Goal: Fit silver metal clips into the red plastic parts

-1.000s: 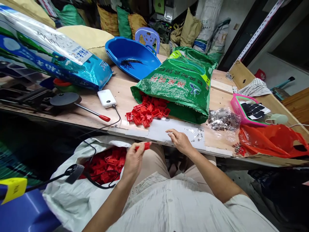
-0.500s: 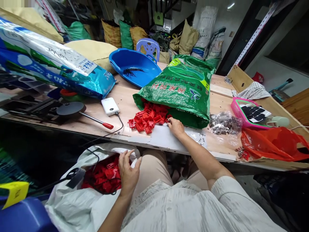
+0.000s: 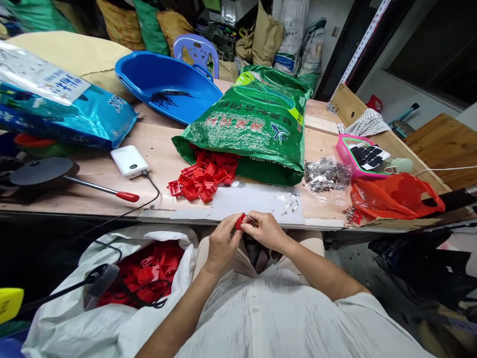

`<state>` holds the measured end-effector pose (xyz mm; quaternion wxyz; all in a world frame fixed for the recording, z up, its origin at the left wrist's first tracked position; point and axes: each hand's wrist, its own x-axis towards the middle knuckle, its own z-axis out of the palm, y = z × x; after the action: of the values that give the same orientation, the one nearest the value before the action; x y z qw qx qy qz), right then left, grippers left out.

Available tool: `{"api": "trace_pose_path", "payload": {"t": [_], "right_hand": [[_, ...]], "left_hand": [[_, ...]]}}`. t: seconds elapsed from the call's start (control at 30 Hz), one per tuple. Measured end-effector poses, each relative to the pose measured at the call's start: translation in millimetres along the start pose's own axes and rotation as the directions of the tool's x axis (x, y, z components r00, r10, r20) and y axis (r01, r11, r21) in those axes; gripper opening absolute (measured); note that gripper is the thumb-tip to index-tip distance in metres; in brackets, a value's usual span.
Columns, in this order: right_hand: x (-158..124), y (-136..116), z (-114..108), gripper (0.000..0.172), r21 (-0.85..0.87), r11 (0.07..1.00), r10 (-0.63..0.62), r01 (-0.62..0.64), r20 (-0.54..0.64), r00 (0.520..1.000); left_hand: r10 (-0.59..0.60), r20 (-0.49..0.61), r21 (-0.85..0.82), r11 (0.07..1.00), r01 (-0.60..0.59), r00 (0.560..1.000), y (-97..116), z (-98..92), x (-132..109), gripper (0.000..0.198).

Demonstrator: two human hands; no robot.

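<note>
Just beyond my lap, at the table's front edge, my two hands meet. A small red plastic part (image 3: 240, 221) is pinched in the fingers of my left hand (image 3: 223, 242). My right hand (image 3: 269, 231) is closed on a thin metal tool (image 3: 252, 219), its tip against or close to the red part; its exact kind is too small to make out. Past my hands, a heap of red plastic parts (image 3: 204, 178) spills from the mouth of a green woven sack (image 3: 257, 129). Small silvery metal pieces (image 3: 288, 203) are scattered on a pale sheet (image 3: 238, 201).
At my left an open white sack (image 3: 74, 298) holds more red parts. A lever with a red handle (image 3: 127, 196), a white power bank (image 3: 130, 161) and its cable lie on the left. A blue basin (image 3: 179, 84), pink basket (image 3: 345, 154) and red plastic bag (image 3: 395, 196) stand around.
My right hand has come back from the red heap to my front. My left hand has moved right from the white sack, and its fingers have closed on a red part. The view has shifted.
</note>
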<state>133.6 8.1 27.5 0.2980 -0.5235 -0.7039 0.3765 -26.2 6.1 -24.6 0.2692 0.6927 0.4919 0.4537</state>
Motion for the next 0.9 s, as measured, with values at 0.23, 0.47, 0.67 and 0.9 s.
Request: {"api": "trace_pose_path", "payload": {"t": [0.23, 0.47, 0.67, 0.9], "right_hand": [[5, 41, -49, 0.016, -0.094, 0.996, -0.01, 0.003, -0.077, 0.997], [44, 69, -78, 0.021, -0.562, 0.809, 0.089, -0.17, -0.168, 0.982], [60, 70, -74, 0.013, -0.643, 0.756, 0.07, -0.12, -0.102, 0.992], [47, 58, -72, 0.007, -0.334, 0.942, -0.031, -0.026, -0.166, 0.986]], "left_hand": [[-0.32, 0.2, -0.397, 0.838, 0.375, 0.926, 15, 15.2, -8, 0.032], [-0.472, 0.368, -0.723, 0.396, 0.566, 0.801, 29, 11.3, -8, 0.04], [-0.499, 0.389, -0.775, 0.278, 0.568, 0.774, 35, 3.7, -4, 0.046], [-0.382, 0.089, -0.631, 0.693, 0.348, 0.92, 32, 7.2, -6, 0.039]]}}
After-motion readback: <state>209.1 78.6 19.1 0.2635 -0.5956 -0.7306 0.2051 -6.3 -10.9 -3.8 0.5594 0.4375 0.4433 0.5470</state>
